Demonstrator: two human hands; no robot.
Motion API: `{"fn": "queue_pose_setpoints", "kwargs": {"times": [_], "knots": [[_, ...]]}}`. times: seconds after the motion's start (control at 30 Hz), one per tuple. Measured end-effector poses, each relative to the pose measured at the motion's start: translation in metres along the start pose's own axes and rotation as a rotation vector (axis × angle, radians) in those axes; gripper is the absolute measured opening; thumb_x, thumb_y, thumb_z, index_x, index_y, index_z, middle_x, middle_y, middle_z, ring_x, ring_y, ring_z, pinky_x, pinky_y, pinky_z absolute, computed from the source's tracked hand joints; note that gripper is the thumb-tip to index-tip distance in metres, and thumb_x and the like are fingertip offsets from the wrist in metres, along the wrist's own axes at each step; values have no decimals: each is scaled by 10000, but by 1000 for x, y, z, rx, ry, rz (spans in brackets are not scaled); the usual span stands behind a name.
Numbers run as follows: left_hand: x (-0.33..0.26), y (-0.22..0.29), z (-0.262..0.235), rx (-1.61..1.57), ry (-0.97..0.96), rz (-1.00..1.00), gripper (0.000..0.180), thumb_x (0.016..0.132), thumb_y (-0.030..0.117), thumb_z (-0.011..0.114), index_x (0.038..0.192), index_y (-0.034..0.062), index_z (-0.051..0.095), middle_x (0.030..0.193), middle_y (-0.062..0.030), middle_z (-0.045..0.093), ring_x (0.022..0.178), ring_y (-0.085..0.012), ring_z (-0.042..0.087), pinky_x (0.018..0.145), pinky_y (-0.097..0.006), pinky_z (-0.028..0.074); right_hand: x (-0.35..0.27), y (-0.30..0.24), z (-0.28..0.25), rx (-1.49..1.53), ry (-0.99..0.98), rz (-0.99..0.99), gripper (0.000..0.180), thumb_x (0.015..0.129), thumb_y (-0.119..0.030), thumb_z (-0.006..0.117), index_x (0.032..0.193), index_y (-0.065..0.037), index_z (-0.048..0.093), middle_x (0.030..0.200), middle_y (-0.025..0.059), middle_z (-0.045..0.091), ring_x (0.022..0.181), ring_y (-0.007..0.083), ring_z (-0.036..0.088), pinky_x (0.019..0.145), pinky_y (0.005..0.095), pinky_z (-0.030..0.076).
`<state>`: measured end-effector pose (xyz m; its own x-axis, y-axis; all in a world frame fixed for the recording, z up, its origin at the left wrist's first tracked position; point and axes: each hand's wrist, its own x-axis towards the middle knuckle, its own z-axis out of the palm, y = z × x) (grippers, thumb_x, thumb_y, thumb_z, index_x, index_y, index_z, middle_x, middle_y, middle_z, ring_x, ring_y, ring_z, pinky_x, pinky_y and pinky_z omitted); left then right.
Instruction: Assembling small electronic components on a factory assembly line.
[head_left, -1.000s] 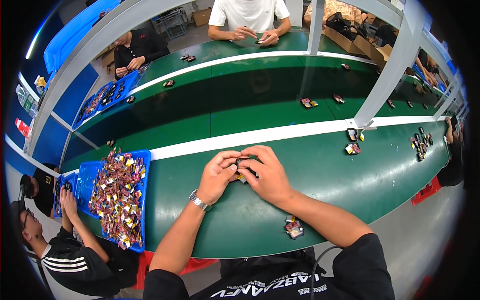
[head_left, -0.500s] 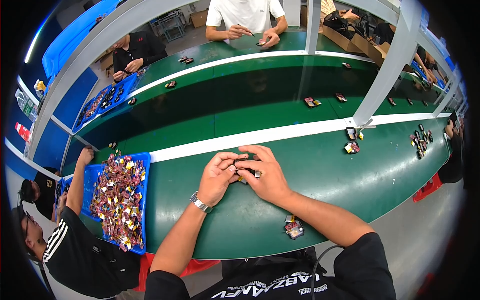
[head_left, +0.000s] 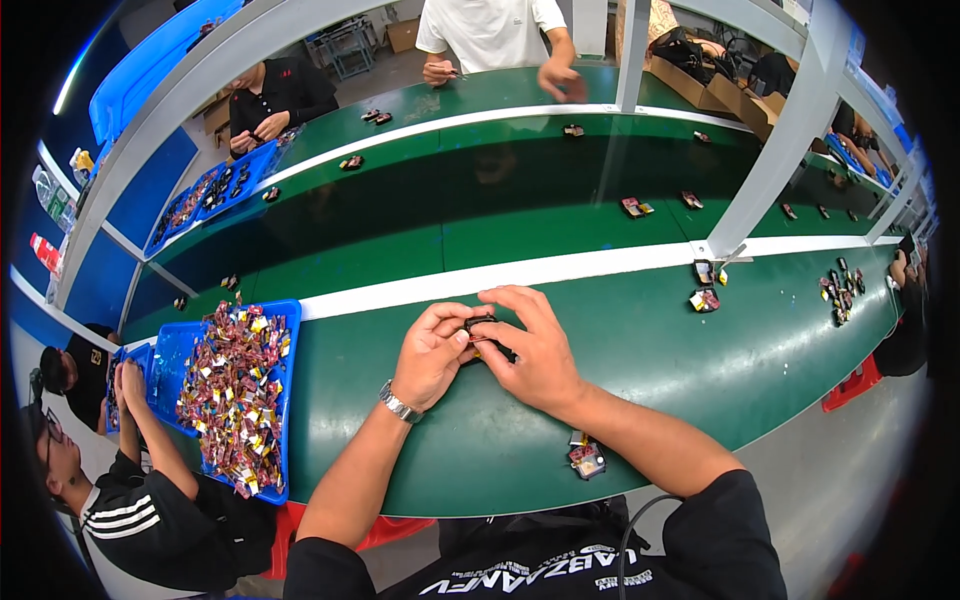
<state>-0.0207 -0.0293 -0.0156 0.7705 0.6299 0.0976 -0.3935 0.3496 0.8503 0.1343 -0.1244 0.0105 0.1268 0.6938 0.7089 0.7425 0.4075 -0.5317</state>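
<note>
Over the green work surface, my left hand [head_left: 432, 358] and my right hand [head_left: 535, 350] meet. Between their fingertips they pinch a small black plastic housing [head_left: 484, 322]; fingers cover much of it, so its inner details cannot be made out. A metal-banded watch [head_left: 400, 403] is on my left wrist. Beneath my right forearm, close to the near edge, lies a small circuit-board assembly [head_left: 587, 458] with a whitish part and a yellow piece.
A blue tray [head_left: 288, 400] heaped with small red, white and yellow parts stands at left. Beyond a white rail [head_left: 400, 291], a green belt [head_left: 400, 240] carries scattered assemblies. Black-cased units [head_left: 704, 299] lie right, near a grey post [head_left: 775, 150]. Co-workers sit left and across.
My hands stay nearly in place, fingers shifting slightly around the housing. Across, a co-worker's hand has moved away from an assembly now on the belt. The left co-worker's arm has drawn back from the belt.
</note>
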Motion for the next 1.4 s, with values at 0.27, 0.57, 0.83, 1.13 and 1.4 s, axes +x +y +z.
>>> {"fn": "queue_pose_setpoints", "kwargs": {"times": [0.27, 0.57, 0.83, 1.13, 1.4], "knots": [[-1, -4, 0, -19, 1, 25, 232, 971, -10, 525, 1193, 54, 510, 1350, -173, 558, 1194, -254, 590, 950, -389, 541, 3, -3, 0, 74, -8, 5, 200, 742, -3, 710, 938, -37, 696, 1217, 119, 604, 1189, 329, 534, 924, 411, 492], [-1, -3, -2, -158, -32, 45, 248, 940, -34, 560, 1137, 86, 469, 1276, -126, 580, 1212, -312, 578, 990, -430, 524, 8, -9, -5, -133, 42, -174, 190, 706, -35, 721, 893, -31, 689, 1197, 110, 610, 1179, 309, 552, 905, 408, 493], [0, -4, -5, -152, -82, 10, 285, 956, 0, 558, 1224, 66, 486, 1278, -141, 590, 1215, -283, 574, 987, -409, 521, 8, -7, -5, -104, -6, -157, 177, 706, -33, 720, 880, -23, 690, 1183, 106, 614, 1176, 306, 549, 898, 407, 493], [0, -5, 0, -109, -37, -36, 270, 967, 16, 557, 1231, 42, 504, 1377, -169, 544, 1174, -226, 598, 961, -372, 531, 4, -2, 0, 92, -33, 58, 164, 725, -5, 697, 887, -30, 706, 1197, 104, 615, 1183, 317, 533, 946, 409, 487], [1, -7, 1, -92, 25, -1, 249, 973, 22, 549, 1216, 46, 501, 1384, -165, 535, 1168, -223, 601, 962, -385, 534, 6, 5, 1, 201, -155, 181, 158, 759, -35, 688, 912, -53, 722, 1251, 102, 605, 1226, 315, 509, 991, 416, 457]]}}
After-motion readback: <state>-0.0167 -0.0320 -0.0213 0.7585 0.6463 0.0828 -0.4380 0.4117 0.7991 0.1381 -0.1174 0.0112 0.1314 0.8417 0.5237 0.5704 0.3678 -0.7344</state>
